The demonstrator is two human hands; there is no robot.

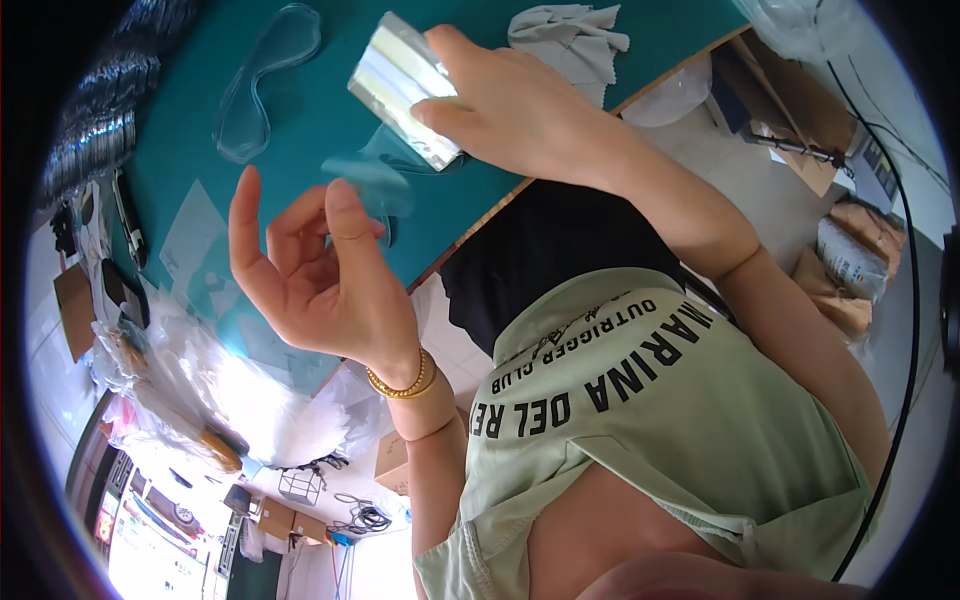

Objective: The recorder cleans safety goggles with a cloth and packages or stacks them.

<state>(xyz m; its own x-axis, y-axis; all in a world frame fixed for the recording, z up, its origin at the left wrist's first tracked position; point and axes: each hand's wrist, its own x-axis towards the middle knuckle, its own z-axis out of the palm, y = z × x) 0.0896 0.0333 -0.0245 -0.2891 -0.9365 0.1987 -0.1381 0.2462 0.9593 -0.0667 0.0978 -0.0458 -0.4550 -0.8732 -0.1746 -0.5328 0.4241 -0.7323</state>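
Note:
My right hand (510, 110) grips a shiny, silvery roll of film (400, 85) above the green tabletop, its thumb pressed on the near side. My left hand (320, 265) is raised palm up, index finger stretched out and thumb against the curled fingers. At the thumb tip it pinches a thin clear rounded film piece (375, 187), slightly blurred. Beyond the hands lies a clear lens sheet (262, 85), wide at both ends and narrow in the middle. Part of another clear piece (425, 166) shows beneath the roll.
A crumpled grey cloth (575, 45) lies at the far side of the green table (370, 20). Stacks of clear lens sheets (95, 150) stand at the far left. Plastic bags (260, 390) cover the left end. A black cable (912, 300) hangs at the right.

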